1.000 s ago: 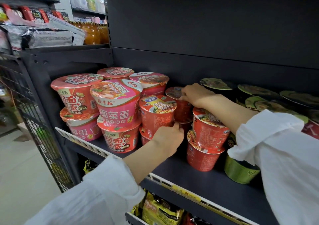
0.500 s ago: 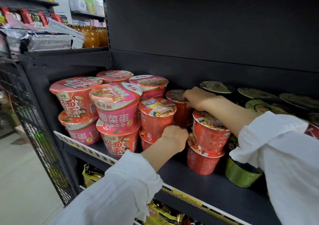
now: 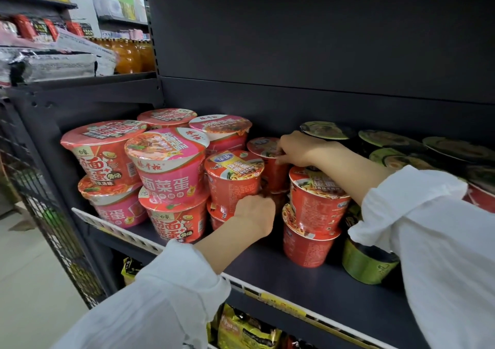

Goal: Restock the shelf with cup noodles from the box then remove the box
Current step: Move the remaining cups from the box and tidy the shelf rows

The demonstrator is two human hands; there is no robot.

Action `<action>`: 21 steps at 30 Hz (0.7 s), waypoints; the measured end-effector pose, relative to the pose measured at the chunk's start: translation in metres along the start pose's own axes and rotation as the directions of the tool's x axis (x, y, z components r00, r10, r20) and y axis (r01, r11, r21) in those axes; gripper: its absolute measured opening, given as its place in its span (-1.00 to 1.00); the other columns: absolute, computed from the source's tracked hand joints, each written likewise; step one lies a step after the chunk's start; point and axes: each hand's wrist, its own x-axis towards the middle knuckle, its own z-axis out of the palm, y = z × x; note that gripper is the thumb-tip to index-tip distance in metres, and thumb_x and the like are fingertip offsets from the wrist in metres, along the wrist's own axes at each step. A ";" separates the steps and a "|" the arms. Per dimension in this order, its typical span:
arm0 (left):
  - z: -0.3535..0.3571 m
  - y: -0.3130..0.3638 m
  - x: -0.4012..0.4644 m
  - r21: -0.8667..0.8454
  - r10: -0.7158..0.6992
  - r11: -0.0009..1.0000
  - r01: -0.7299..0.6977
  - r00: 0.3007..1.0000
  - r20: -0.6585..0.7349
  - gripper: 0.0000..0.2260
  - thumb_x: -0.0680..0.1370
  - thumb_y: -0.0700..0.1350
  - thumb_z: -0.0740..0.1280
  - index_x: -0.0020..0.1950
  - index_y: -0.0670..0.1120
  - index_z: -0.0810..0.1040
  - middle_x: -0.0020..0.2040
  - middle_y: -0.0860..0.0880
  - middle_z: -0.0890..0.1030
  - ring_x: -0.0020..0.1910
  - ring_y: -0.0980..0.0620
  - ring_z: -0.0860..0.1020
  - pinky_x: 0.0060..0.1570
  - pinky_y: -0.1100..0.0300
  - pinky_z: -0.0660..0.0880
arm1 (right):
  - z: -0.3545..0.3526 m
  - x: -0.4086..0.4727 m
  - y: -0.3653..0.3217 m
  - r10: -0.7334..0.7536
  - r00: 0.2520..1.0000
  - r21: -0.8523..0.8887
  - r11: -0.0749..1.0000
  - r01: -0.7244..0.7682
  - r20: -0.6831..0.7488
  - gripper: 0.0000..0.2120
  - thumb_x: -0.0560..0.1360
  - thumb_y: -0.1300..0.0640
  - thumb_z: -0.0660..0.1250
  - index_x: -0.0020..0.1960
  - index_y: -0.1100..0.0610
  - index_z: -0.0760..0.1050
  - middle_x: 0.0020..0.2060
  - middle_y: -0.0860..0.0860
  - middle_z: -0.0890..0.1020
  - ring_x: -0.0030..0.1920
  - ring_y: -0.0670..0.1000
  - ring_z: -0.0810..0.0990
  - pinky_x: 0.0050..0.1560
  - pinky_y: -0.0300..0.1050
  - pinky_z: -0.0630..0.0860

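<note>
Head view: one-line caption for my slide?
Left hand and right hand adjust stacked red noodle cups on shelf.

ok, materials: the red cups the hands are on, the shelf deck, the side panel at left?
Red cups: probably paper or plastic under glossy shrink film; glare and wrinkles show on the wrap.
Shelf deck: looks like painted sheet metal, matte dark grey, flat with a thin edge.
Side panel: black wire mesh, likely coated steel; open grid visible.

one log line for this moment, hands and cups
left hand: grips front red cup | right hand: on rear red cup | box: unseen
</note>
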 end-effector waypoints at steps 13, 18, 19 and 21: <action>0.012 0.019 0.028 0.422 0.072 0.903 -0.079 0.997 0.031 -0.73 0.61 -0.22 0.16 0.29 -0.14 0.46 0.29 -0.09 0.50 0.27 -0.08 0.47 0.12 0.11 0.45 | 0.002 -0.002 0.005 0.022 0.997 -0.076 0.997 -0.027 -0.071 -0.67 0.53 0.33 0.10 -0.37 0.11 0.19 -0.35 0.04 0.32 -0.41 -0.01 0.30 -0.40 -0.16 0.23; 0.013 0.018 0.029 0.419 0.086 0.903 -0.094 0.996 0.037 -0.74 0.59 -0.22 0.18 0.27 -0.14 0.46 0.26 -0.08 0.51 0.23 -0.08 0.50 0.05 0.11 0.46 | 0.000 -0.005 -0.002 0.035 0.996 -0.091 0.995 -0.042 -0.077 -0.77 0.59 0.19 0.18 -0.24 0.18 0.28 -0.18 0.06 0.37 -0.27 0.06 0.43 -0.30 -0.11 0.34; 0.012 0.017 0.029 0.400 0.085 0.912 -0.093 0.996 0.037 -0.74 0.59 -0.21 0.18 0.27 -0.14 0.46 0.26 -0.09 0.51 0.23 -0.08 0.50 0.03 0.11 0.47 | -0.001 -0.004 -0.005 0.033 0.997 -0.086 0.996 -0.039 -0.071 -0.79 0.59 0.09 0.22 -0.15 0.19 0.36 -0.12 0.09 0.40 -0.16 0.11 0.50 -0.24 -0.09 0.38; 0.011 0.015 0.028 0.375 0.087 0.923 -0.092 0.996 0.031 -0.74 0.59 -0.20 0.19 0.26 -0.15 0.47 0.25 -0.09 0.52 0.22 -0.09 0.51 0.03 0.10 0.47 | 0.000 -0.003 -0.010 0.039 0.997 -0.086 0.995 -0.045 -0.068 -0.73 0.60 0.04 0.20 0.10 0.24 0.46 0.03 0.16 0.47 0.04 0.20 0.54 -0.11 -0.05 0.42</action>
